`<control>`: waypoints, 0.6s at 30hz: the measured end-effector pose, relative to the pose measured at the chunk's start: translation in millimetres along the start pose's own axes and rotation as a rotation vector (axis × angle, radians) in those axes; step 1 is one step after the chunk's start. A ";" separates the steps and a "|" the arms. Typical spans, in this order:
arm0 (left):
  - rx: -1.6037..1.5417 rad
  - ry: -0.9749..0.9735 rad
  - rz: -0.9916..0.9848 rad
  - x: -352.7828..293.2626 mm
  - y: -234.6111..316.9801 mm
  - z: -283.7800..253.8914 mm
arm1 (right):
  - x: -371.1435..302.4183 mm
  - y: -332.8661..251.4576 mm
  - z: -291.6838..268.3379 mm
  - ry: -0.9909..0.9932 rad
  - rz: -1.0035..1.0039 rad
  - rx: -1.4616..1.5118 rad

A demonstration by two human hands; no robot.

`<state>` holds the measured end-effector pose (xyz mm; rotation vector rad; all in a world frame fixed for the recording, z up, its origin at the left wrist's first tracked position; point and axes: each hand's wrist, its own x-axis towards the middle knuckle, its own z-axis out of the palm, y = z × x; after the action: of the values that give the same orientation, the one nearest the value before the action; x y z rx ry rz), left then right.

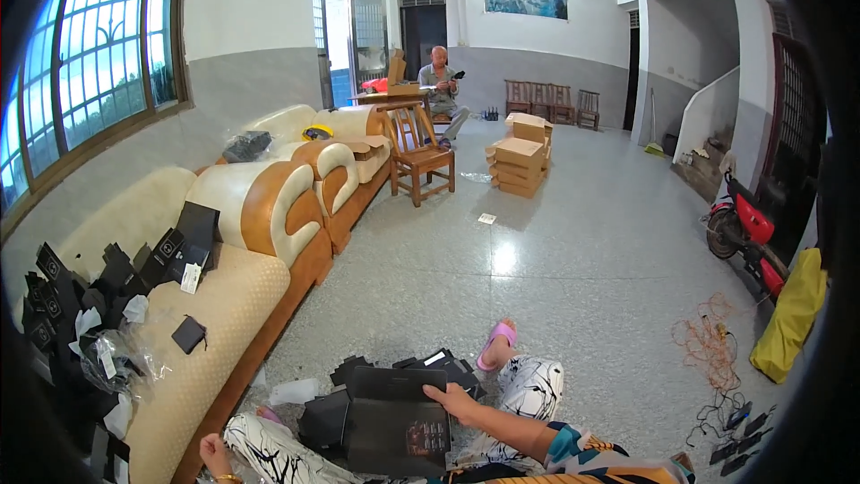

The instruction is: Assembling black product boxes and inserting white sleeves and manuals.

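Note:
An unfolded black cardboard box (394,421) stands between my knees, its lid flap raised and colored print on its lower panel. My right hand (455,401) pinches the upper right edge of that box, thumb on the near side. Down at the lower left, beside my knee and the sofa's front, my left hand (214,454) is curled closed; whatever it may hold is hidden. More black boxes (324,417) lie on the floor behind and beside the one I hold.
Many black boxes (116,269), plastic wrap (112,358) and a small black pouch (189,334) cover the sofa (246,305) at left. Ahead are a wooden chair (419,157), stacked cartons (520,161) and a seated person (439,85). Cables (717,412) and a red scooter (752,220) are at right.

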<state>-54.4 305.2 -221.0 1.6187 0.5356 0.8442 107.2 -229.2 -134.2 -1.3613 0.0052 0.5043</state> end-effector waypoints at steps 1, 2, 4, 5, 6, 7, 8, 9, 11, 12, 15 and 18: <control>-0.006 -0.005 0.005 2.6 6.5 10.8 | 0.0 -11.1 -3.6 0.005 -0.008 0.000; -0.003 0.062 0.095 2.6 32.0 34.4 | -1.2 -23.6 -8.6 0.090 0.031 -0.139; 0.050 0.097 0.240 2.4 71.0 58.9 | 6.8 -25.2 -17.8 0.131 -0.081 -0.106; 0.057 0.100 0.239 -0.2 86.2 66.7 | 10.3 -42.0 -15.6 0.223 -0.128 -0.157; 0.011 0.050 0.247 -5.7 103.4 75.6 | 13.4 -62.5 -14.1 0.230 -0.119 -0.065; -0.051 -0.025 0.257 -10.7 122.8 96.4 | 42.5 -58.4 -40.4 0.361 -0.153 -0.081; -0.051 -0.095 0.186 -23.5 139.6 101.2 | 24.8 -110.3 -18.1 0.360 -0.120 -0.175; -0.081 -0.207 0.126 -35.8 159.0 124.5 | 49.2 -114.0 -39.2 0.402 -0.336 -0.036; 0.086 -0.511 0.162 -60.4 174.9 152.0 | 63.2 -161.9 -45.2 0.394 -0.455 0.063; 0.217 -0.683 0.183 -69.0 158.2 158.0 | 65.1 -189.8 -41.4 0.385 -0.490 0.105; 0.633 -1.349 0.238 -99.3 93.9 177.5 | 85.3 -256.5 -50.4 0.485 -0.671 0.175; 1.044 -1.864 0.337 -123.4 30.9 185.7 | 94.6 -304.9 -55.0 0.435 -0.864 0.270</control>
<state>6.6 88.9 -231.9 2.5958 -0.8125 -1.1061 313.4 -284.4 109.4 -1.0563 -0.1485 -0.5044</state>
